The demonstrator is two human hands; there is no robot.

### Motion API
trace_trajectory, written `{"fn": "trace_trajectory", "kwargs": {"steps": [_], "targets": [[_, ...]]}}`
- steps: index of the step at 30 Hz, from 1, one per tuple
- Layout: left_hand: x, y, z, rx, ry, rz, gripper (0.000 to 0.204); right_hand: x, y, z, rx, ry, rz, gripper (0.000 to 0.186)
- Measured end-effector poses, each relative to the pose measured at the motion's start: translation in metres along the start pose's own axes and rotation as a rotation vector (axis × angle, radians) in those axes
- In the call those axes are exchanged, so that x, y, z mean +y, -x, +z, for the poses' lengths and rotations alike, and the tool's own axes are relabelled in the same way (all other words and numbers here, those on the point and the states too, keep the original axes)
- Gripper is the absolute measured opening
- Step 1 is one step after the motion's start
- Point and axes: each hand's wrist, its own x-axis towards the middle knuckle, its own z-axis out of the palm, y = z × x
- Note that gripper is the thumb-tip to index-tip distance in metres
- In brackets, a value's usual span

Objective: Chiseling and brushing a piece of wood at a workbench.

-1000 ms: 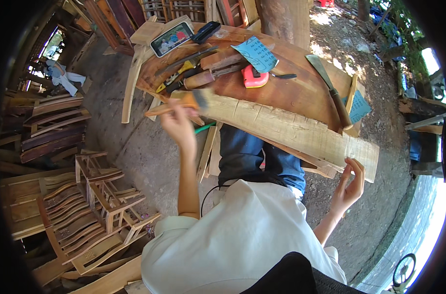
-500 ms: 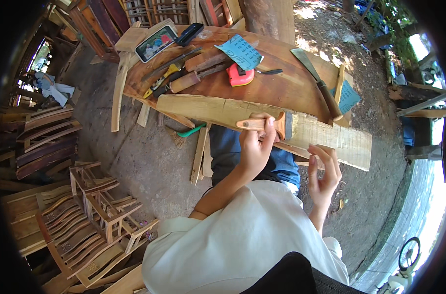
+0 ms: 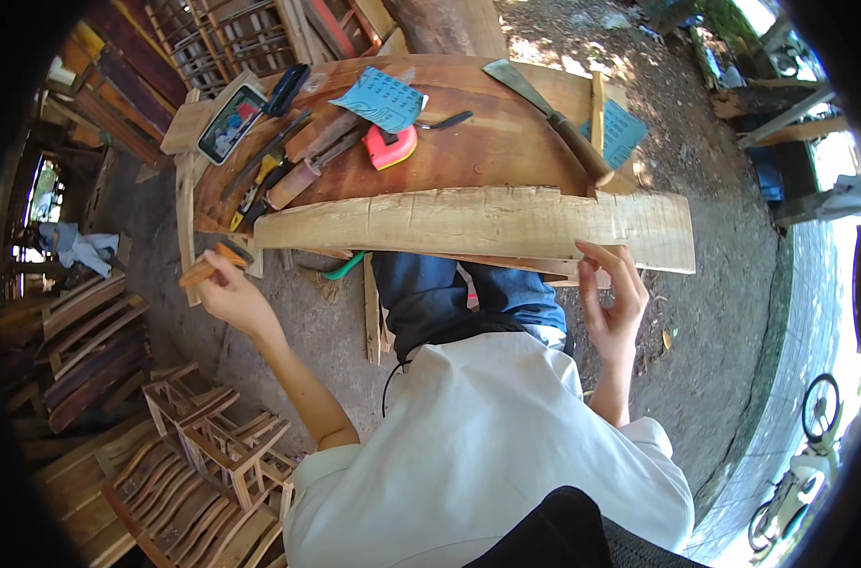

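The person sat at a curved wooden table (image 3: 506, 156); a long pale plank (image 3: 468, 225) lay across its near edge, over the person's knees. The left hand (image 3: 224, 292) was out past the plank's left end, off the table, closed around the wooden handle of a paintbrush (image 3: 210, 266); the brush pointed up and to the right, its head dark and partly blurred, close to the plank's left tip but apart from it. The right hand (image 3: 612, 301) was raised at the plank's lower edge near its right end; the fingers (image 3: 603, 257) were spread and open, the tips at or touching the underside of the plank; it gripped nothing.

On the table behind the plank: a red tape measure (image 3: 391, 148) with a sheet of blue sandpaper (image 3: 383, 97) partly over it; a second blue sheet (image 3: 622, 131) at the right rim; a long blade with a wooden handle (image 3: 553, 118) lying diagonally, its handle end near the plank's top edge; a cluster of hand tools (image 3: 279, 166) at the left; a phone (image 3: 230, 121) with a lit screen at the far left corner. Stacked wooden chair frames (image 3: 203, 445) stood on the ground to the person's left; a green-handled item (image 3: 343, 268) lay below the table edge.
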Motion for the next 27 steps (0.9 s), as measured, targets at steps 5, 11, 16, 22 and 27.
{"fn": "trace_trajectory", "kwargs": {"steps": [5, 11, 16, 22, 27], "targets": [[0.102, 0.064, 0.023, -0.373, 0.053, 0.284, 0.008, -0.004, 0.006, 0.005, -0.112, -0.061, -0.038, 0.029], [0.22, 0.132, 0.015, -0.705, 0.354, 0.738, 0.029, -0.002, 0.017, -0.012, -0.16, -0.109, -0.032, 0.058], [0.267, 0.162, 0.028, -0.855, 0.746, 0.855, 0.03, 0.03, 0.037, -0.023, 0.33, 0.0, 0.067, 0.041], [0.21, 0.127, 0.041, -0.879, 0.913, 0.505, 0.047, 0.08, 0.049, -0.099, 0.662, 0.174, 0.307, 0.029], [0.105, 0.077, 0.032, -0.846, 0.26, 0.507, 0.075, 0.108, 0.051, -0.17, 0.842, 0.596, -0.011, 0.026]]}}
